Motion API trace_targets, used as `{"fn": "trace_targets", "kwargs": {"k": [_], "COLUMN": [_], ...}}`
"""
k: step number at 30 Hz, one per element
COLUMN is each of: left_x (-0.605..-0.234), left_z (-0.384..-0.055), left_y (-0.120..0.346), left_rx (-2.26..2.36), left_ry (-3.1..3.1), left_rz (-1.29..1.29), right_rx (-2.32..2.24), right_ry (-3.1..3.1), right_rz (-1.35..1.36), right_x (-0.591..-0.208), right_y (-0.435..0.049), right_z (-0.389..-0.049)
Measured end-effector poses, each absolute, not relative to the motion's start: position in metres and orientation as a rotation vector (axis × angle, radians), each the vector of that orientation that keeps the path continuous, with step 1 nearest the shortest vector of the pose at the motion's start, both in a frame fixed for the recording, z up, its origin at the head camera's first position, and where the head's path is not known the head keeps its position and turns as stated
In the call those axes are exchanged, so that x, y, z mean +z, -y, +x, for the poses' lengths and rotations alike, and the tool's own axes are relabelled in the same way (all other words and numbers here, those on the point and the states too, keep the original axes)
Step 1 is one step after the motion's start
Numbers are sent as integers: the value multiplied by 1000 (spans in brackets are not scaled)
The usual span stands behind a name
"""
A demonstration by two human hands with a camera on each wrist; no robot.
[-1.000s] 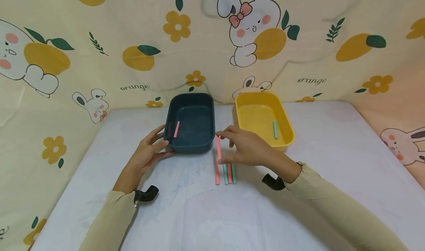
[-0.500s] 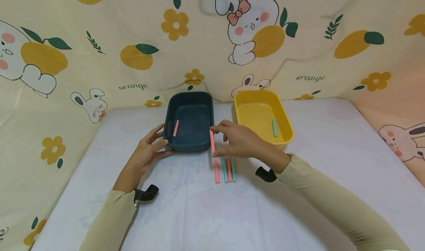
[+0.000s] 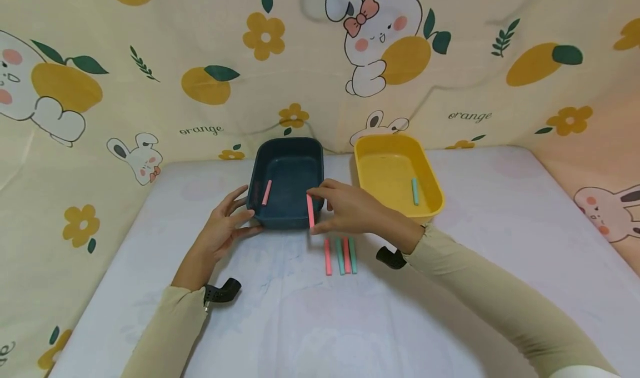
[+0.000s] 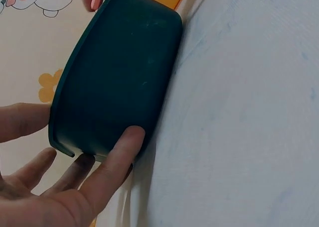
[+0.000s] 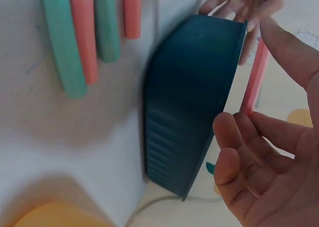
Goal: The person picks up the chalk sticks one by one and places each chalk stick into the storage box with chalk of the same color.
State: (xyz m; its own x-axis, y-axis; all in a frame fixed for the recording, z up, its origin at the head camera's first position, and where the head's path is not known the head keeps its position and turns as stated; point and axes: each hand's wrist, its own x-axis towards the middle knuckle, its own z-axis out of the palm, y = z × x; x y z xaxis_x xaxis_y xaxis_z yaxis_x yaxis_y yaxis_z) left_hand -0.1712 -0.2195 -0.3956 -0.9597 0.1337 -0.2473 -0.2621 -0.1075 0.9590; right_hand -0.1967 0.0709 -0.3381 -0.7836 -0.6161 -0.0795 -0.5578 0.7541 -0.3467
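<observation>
My right hand (image 3: 352,208) pinches a pink chalk stick (image 3: 310,212) by its ends between thumb and fingers, above the front right rim of the dark blue-green bin (image 3: 285,222). In the right wrist view, the pink chalk (image 5: 255,80) is held beyond the bin's rim. My left hand (image 3: 222,228) rests with spread, fairly straight fingers against the bin's front left corner; the left wrist view shows fingers (image 4: 117,160) touching its outer wall. Another pink chalk stick (image 3: 267,193) lies inside this bin. Several pink and green chalk sticks (image 3: 340,255) lie side by side on the table.
A yellow bin (image 3: 387,172) stands to the right of the dark one, with a green chalk stick (image 3: 415,192) inside. Behind both hangs a printed curtain (image 3: 300,78). White cloth (image 3: 310,322) covers the table.
My right hand has moved left with the pink chalk, from above the table beside the dark bin to over its front right rim. The left hand stays at the bin's corner.
</observation>
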Motion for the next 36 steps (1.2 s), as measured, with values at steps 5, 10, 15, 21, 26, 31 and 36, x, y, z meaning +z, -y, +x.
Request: {"fn": "trace_targets", "kwargs": {"k": [5,10,15,21,26,31,36], "left_x": [-395,-394,-393,-392,-391,-391,-392], "left_z": [-172,-173,-173,-170,-170,-171,-169], "left_y": [217,215,213,214,217,216,216], "left_rx": [2136,2125,2125,2117,2112,2109,2108], "left_ry": [-1912,-1914,-1910,-1927,-1941,-1941,-1949], "left_rz": [-170,-198,-204,-186,-184,-224,-192], "right_rx": [-504,-539,-545,-485,-439,-436,-419], "right_ry": [-2756,-2758,-2744,-2746,-2748,-2726,-2724], "right_rz": [-938,-941,-986,-976,-1022,-1059,-1034], "right_x": [-341,-343,-345,-344,-340,-343,-346], "right_y": [-62,-57,-53,-49,-39,-26,-17], "right_z": [-199,-200,-204,-211,-214,-219,-224]}}
